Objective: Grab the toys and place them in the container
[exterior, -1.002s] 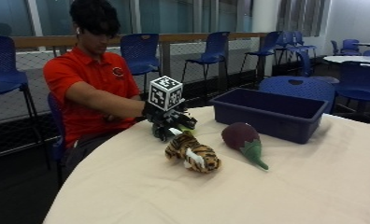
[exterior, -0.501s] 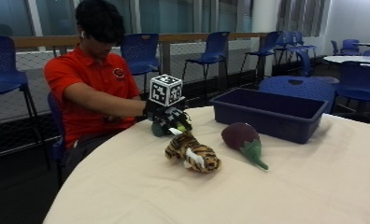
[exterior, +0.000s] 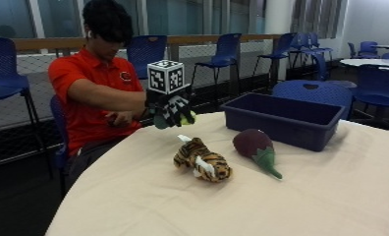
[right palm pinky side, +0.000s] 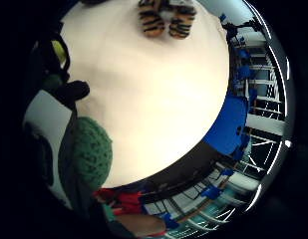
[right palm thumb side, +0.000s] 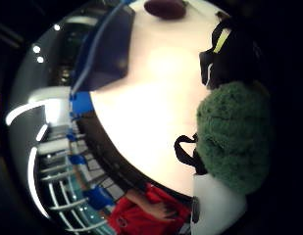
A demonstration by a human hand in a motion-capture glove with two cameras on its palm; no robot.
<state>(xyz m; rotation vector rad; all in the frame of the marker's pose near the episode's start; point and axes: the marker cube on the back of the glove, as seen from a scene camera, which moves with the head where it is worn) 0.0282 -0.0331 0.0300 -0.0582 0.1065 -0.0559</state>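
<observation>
1. Outside view, stock of the task: three toys in sight, none visibly in the container (exterior: pixel 283 118). That container is a dark blue bin standing on the tablecloth (exterior: pixel 181 196) at the far side. Its interior, as far as this angle shows, looks empty, though the floor of it is partly hidden by the near wall.

2. Item, tiger toy (exterior: pixel 201 160): striped plush, lying on the cloth near the middle of the table, in front of me. Not touched. Its paws also show at the rim of the little-finger palm view (right palm pinky side: pixel 166 17).

3. Item, eggplant toy (exterior: pixel 255 147): dark purple with a green stem end, lying just beside the tiger and near the container's front wall, apart from both. Not touched. Also seen on the cloth in the thumb-side palm view (right palm thumb side: pixel 165 7).

4. Item, green toy (right palm thumb side: pixel 234 134): fuzzy, dark green, filling the side of both palm views, close against my palm. In the outside view only a dark green bit (exterior: pixel 162 120) shows under my glove.

5. My right hand (exterior: pixel 172 108): raised off the table over the near edge, well apart from the container. My fingers (exterior: pixel 178 113) curl down round the green toy and hold it.

6. Judgement of progress: early. One toy is lifted and has yet to cross to the container; two toys are left on the cloth.
</observation>
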